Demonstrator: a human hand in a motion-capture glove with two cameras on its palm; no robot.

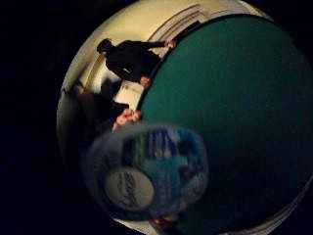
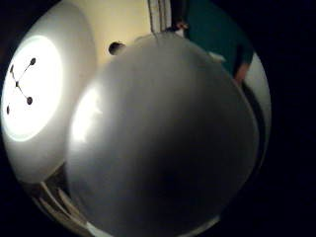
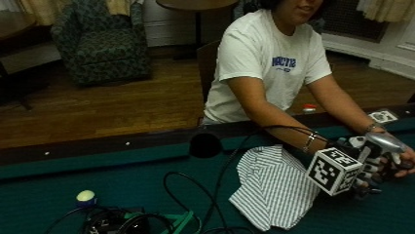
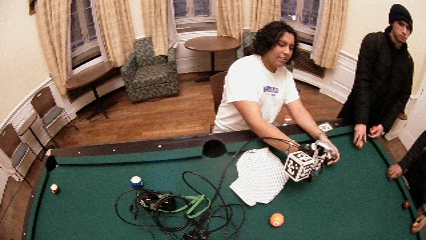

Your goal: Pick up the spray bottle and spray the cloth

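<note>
Green felt covers the pool table [image 4: 100,200] at which a person in a white T-shirt sits, in a room with a wooden floor, curtained windows and a patterned armchair [image 4: 152,70]. Going from left to right in the wide outside view, a small ball [image 4: 54,189] lies near the left rail, then a blue-and-white cue-chalk-like object [image 4: 136,181], then a tangle of black cables with a green strap [image 4: 186,207] in the middle of the felt. Next comes the striped white cloth [image 3: 275,187], lying rumpled and flat on the felt just below the side pocket [image 3: 205,145], with an orange ball [image 4: 277,219] lower down on the felt. Just to the right of the cloth, the gloved right hand [image 3: 369,168] has its fingers curled around the spray bottle [image 3: 387,142], which is lifted off the felt; its pale silvery upper part shows above the glove. The bare hand [image 3: 407,163] touches the bottle from the far side. In the thumb-side palm view the bottle's pale grey body fills most of the picture, and in the little-finger-side view its blue printed label sits close to the palm above the green felt.
</note>
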